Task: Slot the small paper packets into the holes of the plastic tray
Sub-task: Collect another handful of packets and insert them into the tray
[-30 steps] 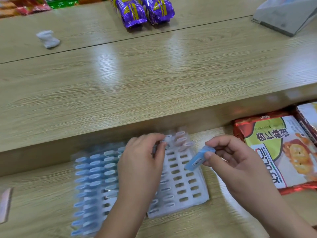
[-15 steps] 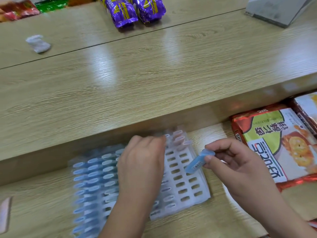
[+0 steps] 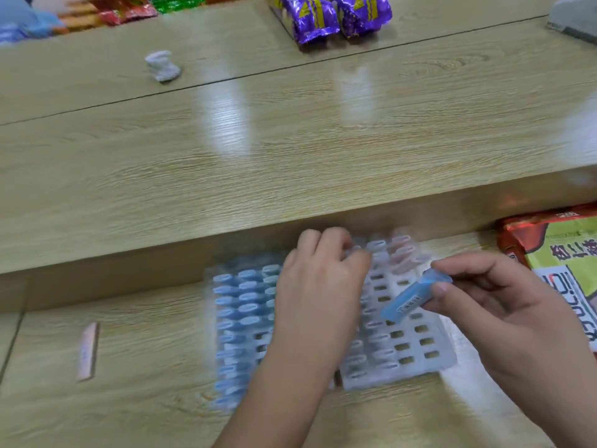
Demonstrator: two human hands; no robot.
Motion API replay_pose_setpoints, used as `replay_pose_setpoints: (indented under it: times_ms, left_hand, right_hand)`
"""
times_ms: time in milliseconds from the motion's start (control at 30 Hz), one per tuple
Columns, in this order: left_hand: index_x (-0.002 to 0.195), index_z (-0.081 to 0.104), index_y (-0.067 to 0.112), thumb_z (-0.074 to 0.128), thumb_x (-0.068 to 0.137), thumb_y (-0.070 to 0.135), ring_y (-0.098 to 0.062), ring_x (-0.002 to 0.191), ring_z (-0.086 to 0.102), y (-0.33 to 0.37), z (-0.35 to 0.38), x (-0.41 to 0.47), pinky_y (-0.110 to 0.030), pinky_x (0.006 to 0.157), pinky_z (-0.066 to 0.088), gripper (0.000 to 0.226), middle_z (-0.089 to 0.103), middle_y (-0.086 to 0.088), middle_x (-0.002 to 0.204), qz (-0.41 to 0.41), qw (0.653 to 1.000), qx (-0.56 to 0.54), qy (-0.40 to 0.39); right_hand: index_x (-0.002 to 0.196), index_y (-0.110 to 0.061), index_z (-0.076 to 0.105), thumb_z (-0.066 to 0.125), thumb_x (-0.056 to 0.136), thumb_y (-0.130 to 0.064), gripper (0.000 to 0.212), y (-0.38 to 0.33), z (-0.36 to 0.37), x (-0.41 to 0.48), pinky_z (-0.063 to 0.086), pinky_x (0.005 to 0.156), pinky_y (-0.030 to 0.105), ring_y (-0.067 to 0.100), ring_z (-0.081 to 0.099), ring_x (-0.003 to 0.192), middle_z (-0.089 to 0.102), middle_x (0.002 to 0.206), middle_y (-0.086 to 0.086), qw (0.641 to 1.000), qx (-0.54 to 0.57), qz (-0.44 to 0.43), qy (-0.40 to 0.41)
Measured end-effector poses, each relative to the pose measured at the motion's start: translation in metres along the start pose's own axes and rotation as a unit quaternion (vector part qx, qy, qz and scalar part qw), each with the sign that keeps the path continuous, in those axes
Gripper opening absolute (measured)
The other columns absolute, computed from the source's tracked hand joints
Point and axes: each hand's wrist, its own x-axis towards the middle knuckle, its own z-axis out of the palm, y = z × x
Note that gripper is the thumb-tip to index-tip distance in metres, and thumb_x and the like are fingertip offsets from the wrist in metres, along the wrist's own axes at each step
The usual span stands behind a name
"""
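Two bare hands, the left hand and the right hand, each with a bare forearm just behind it. The right hand's thumb ends in a short, plain nail — the left hand's fingertips are too blurred to tell.

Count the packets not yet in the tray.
2: a blue packet pinched in the right hand over the tray, and a pink packet lying on the desk left of the tray. The left hand may hide more.
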Motion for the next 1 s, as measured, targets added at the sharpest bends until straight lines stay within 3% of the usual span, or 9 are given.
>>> replay_pose_setpoints:
  times_ms: [67, 200, 333, 467, 533, 600, 700, 833, 1000]
  left_hand:
    - [0.097, 0.075, 0.017, 0.071, 0.064, -0.005, -0.026, 0.087, 0.054, -0.019, -0.011, -0.011, -0.030, 0.057, 0.042, 0.040, 0.066, -0.002, 0.098, -0.031, 0.998, -0.031, 0.036]
    - [0.107, 0.074, 0.016, 0.068, 0.080, -0.008, -0.022, 0.091, 0.057, -0.070, -0.035, -0.048, -0.034, 0.057, 0.050, 0.036, 0.066, 0.002, 0.100, -0.092, 0.991, -0.071, 0.066]
    - [0.113, 0.071, 0.025, 0.063, 0.091, 0.013, -0.009, 0.093, 0.057, -0.113, -0.048, -0.089, -0.024, 0.072, 0.047, 0.027, 0.060, 0.013, 0.104, -0.186, 0.969, -0.149, 0.064]
    - [0.109, 0.063, 0.045, 0.065, 0.091, 0.024, 0.003, 0.092, 0.058, -0.126, -0.042, -0.118, -0.010, 0.070, 0.045, 0.027, 0.057, 0.021, 0.107, -0.257, 0.927, -0.272, 0.022]
    - [0.112, 0.065, 0.043, 0.064, 0.091, 0.027, 0.003, 0.095, 0.061, -0.125, -0.039, -0.127, -0.012, 0.075, 0.049, 0.027, 0.057, 0.020, 0.113, -0.261, 0.912, -0.317, 0.002]
    - [0.121, 0.066, 0.038, 0.062, 0.092, 0.031, 0.000, 0.100, 0.063, -0.123, -0.035, -0.132, -0.024, 0.083, 0.055, 0.030, 0.057, 0.021, 0.118, -0.256, 0.906, -0.336, -0.016]
    - [0.124, 0.065, 0.037, 0.062, 0.093, 0.032, -0.002, 0.105, 0.063, -0.122, -0.031, -0.136, -0.031, 0.088, 0.056, 0.032, 0.056, 0.024, 0.121, -0.264, 0.893, -0.365, -0.011]
    - [0.121, 0.067, 0.038, 0.062, 0.092, 0.029, -0.002, 0.106, 0.064, -0.119, -0.029, -0.136, -0.030, 0.089, 0.056, 0.030, 0.057, 0.025, 0.118, -0.284, 0.873, -0.398, 0.000]
    - [0.113, 0.065, 0.042, 0.065, 0.093, 0.018, 0.000, 0.101, 0.064, -0.127, -0.035, -0.142, -0.013, 0.078, 0.052, 0.031, 0.057, 0.029, 0.115, -0.300, 0.866, -0.401, 0.012]
  right_hand:
    - [0.086, -0.025, 0.074, 0.082, 0.061, -0.052, 0.038, -0.002, 0.015, -0.004, 0.059, 0.073, 0.025, 0.022, 0.073, 0.079, 0.075, 0.086, 0.003, 1.000, -0.003, 0.000, -0.002]
    - [0.087, -0.025, 0.074, 0.080, 0.065, -0.049, 0.032, -0.004, 0.056, -0.013, 0.058, 0.074, 0.023, 0.021, 0.074, 0.080, 0.074, 0.087, 0.004, 0.999, 0.006, 0.005, -0.038]
    - [0.082, -0.023, 0.072, 0.071, 0.070, -0.014, 0.015, 0.001, 0.099, -0.026, 0.056, 0.069, 0.017, 0.016, 0.074, 0.075, 0.074, 0.081, 0.003, 0.997, 0.016, 0.010, -0.077]
    - [0.085, -0.032, 0.070, 0.073, 0.082, 0.002, 0.034, 0.019, 0.132, -0.035, 0.049, 0.063, 0.008, 0.002, 0.070, 0.070, 0.073, 0.081, -0.008, 0.989, -0.105, -0.020, -0.098]
    - [0.086, -0.037, 0.068, 0.077, 0.082, -0.006, 0.032, 0.027, 0.137, -0.035, 0.048, 0.070, 0.008, 0.002, 0.069, 0.080, 0.071, 0.088, -0.016, 0.968, -0.214, -0.088, -0.097]
    - [0.087, -0.038, 0.067, 0.076, 0.083, -0.019, 0.021, 0.033, 0.137, -0.034, 0.046, 0.077, 0.010, -0.001, 0.066, 0.088, 0.068, 0.090, -0.021, 0.932, -0.309, -0.160, -0.101]
    - [0.092, -0.030, 0.069, 0.071, 0.081, -0.025, 0.012, 0.041, 0.136, -0.033, 0.040, 0.086, 0.013, -0.001, 0.057, 0.096, 0.062, 0.092, -0.026, 0.880, -0.401, -0.230, -0.111]
    - [0.091, -0.019, 0.073, 0.069, 0.083, -0.020, 0.009, 0.050, 0.136, -0.032, 0.042, 0.088, 0.017, 0.013, 0.056, 0.095, 0.066, 0.090, -0.017, 0.856, -0.421, -0.284, -0.099]
    - [0.092, -0.015, 0.078, 0.071, 0.084, -0.018, 0.011, 0.054, 0.139, -0.036, 0.051, 0.080, 0.043, 0.031, 0.059, 0.096, 0.069, 0.100, 0.004, 0.769, -0.517, -0.362, -0.099]
